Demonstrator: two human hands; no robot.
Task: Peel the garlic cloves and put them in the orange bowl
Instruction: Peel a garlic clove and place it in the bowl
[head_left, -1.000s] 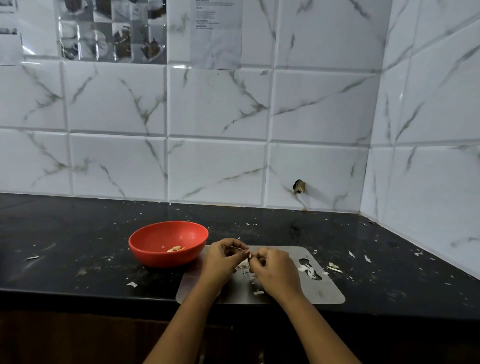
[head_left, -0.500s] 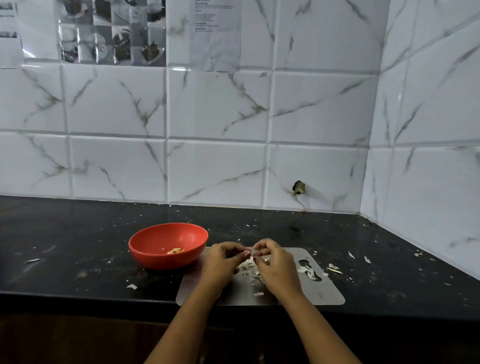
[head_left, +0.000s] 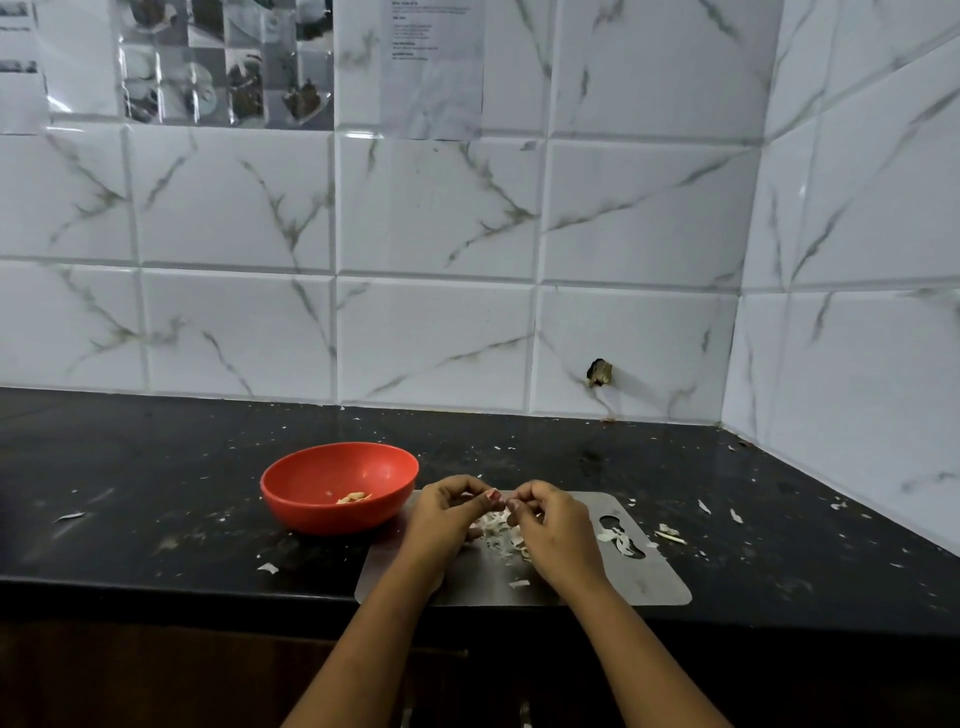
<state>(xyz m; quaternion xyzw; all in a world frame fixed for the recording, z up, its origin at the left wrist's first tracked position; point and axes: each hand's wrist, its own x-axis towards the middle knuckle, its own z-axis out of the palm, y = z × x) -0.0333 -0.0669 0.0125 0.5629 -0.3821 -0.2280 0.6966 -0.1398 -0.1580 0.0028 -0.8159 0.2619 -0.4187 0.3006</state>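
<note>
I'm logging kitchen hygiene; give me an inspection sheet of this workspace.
Surface: black counter, speckled with peel flecks.
Job's things: orange bowl holds peeled cloves; garlic clove held over steel board.
Clutter: peel pile on board, scraps right of it.
Hands: left hand and right hand both pinch the clove.
Cables: nothing seen.
Surroundings: marbled wall tiles, one with a hole; papers taped above.
</note>
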